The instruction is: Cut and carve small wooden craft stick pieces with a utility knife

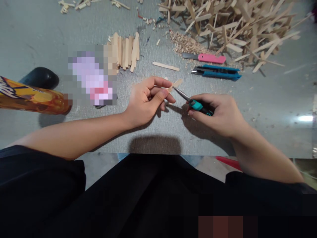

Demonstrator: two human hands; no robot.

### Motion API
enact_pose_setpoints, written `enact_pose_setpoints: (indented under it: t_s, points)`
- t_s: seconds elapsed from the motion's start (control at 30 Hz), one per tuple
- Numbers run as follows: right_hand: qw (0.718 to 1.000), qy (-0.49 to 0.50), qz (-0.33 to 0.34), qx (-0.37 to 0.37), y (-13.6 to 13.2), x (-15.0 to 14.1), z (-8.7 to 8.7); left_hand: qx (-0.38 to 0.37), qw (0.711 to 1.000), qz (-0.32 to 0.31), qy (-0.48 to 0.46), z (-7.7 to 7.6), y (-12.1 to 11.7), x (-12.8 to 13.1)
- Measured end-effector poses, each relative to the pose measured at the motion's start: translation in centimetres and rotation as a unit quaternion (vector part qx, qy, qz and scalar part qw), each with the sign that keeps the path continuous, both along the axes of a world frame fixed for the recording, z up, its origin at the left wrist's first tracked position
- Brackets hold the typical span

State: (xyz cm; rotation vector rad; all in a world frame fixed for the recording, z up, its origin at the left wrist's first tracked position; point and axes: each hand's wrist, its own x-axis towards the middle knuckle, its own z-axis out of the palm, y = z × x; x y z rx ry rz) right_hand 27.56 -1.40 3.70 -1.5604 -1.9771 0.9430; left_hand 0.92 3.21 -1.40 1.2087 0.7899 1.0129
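Between the thumb and fingers of my left hand (151, 99) is a short wooden craft stick (177, 84), its free end pointing up to the right. My right hand (218, 112) is closed around the teal-and-black handles of needle-nose pliers (198, 105). The tips of the pliers meet the stick close to my left fingertips; whether the jaws grip it I cannot tell. Just above my hands, a single craft stick (165, 66) lies on the table.
A row of craft sticks (126, 51) lies beside a blurred-out phone-like object (91, 77). Behind are a pink-handled knife (211, 58), a blue utility knife (218, 72), wood shavings (185, 43) and a large stick heap (237, 26). At left are a yellow-brown bottle (32, 97) and a black object (41, 77).
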Motion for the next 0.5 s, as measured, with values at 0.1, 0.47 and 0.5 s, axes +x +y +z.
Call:
enact_pose_setpoints:
  t_s: [0.1, 0.47, 0.5]
  points:
    - [1.0, -0.004, 0.0, 0.002, 0.0, -0.01, 0.0, -0.003, 1.0, 0.006, 0.016, 0.06, -0.01, 0.01]
    - [0.999, -0.012, 0.002, 0.043, -0.25, -0.36, -0.47, 0.001, 1.0, 0.015, 0.014, 0.05, -0.23, -0.01]
    - [0.998, -0.016, 0.005, 0.054, -0.26, -0.41, -0.57, -0.004, 1.0, 0.014, 0.016, 0.05, -0.25, -0.01]
